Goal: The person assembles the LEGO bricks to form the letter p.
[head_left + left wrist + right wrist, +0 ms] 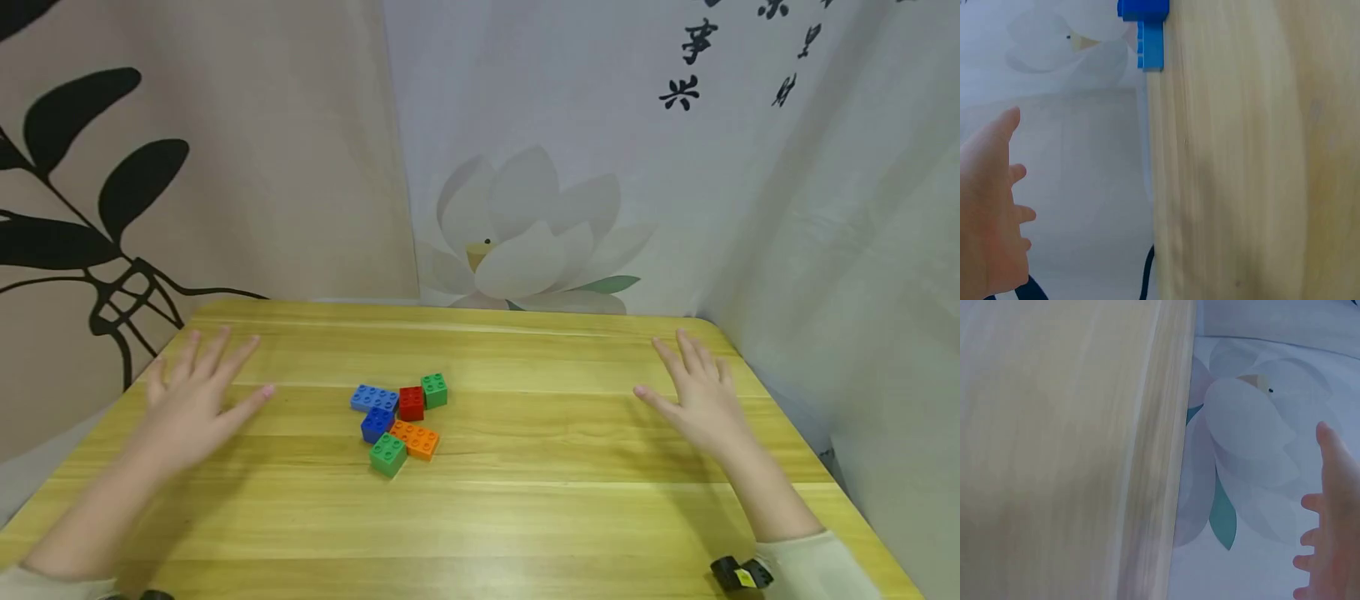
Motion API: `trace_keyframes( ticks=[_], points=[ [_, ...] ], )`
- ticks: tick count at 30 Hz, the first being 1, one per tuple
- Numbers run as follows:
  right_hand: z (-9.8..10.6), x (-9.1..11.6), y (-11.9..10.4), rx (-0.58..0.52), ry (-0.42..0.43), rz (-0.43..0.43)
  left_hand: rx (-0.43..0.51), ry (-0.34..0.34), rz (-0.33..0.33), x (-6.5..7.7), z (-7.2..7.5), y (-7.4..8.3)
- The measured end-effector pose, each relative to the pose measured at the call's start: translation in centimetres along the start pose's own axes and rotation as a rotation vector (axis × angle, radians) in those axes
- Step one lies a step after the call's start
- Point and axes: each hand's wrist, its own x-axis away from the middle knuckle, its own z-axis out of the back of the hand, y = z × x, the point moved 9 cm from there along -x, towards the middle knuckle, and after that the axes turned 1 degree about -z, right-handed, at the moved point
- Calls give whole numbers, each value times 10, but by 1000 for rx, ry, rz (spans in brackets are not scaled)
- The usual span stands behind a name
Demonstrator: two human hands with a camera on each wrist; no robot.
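Both hands are held over the wooden table with fingers spread, holding nothing. My left hand point(193, 408) is to the left of a cluster of toy building bricks; my right hand point(703, 404) is farther off to the right. The cluster has a light blue brick point(374, 398), a red brick point(411, 403), a green brick point(434, 390) at the back, a dark blue brick point(377, 425), an orange brick point(415, 440) and a second green brick point(387, 455) at the front. In the left wrist view, the dark blue brick point(1146, 9) and light blue brick point(1152, 47) show at the top.
The wooden table point(525, 517) ends at a back edge in front of a hanging cloth point(540, 100) with a printed lotus and dark characters. Another cloth point(300, 150) with a dark leaf print hangs at the left. Dark wrist straps sit by the pale sleeves point(813, 567).
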Motion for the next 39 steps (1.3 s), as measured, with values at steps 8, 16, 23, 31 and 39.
trace_keyframes(
  ticks=[8,16,23,31,39],
  points=[
    [-2,-1,-20,-58,42,16,82,87,-24,6,-3,20],
    [-7,-5,-46,-159,80,77,212,153,-99,11,-7,43],
    [-18,-12,-67,-257,72,102,379,172,-129,10,-15,52],
    [-30,-22,-94,-363,74,145,543,163,-138,4,-28,58],
    [-44,-30,-117,-490,47,165,671,65,-108,-1,-56,56]
  ],
)
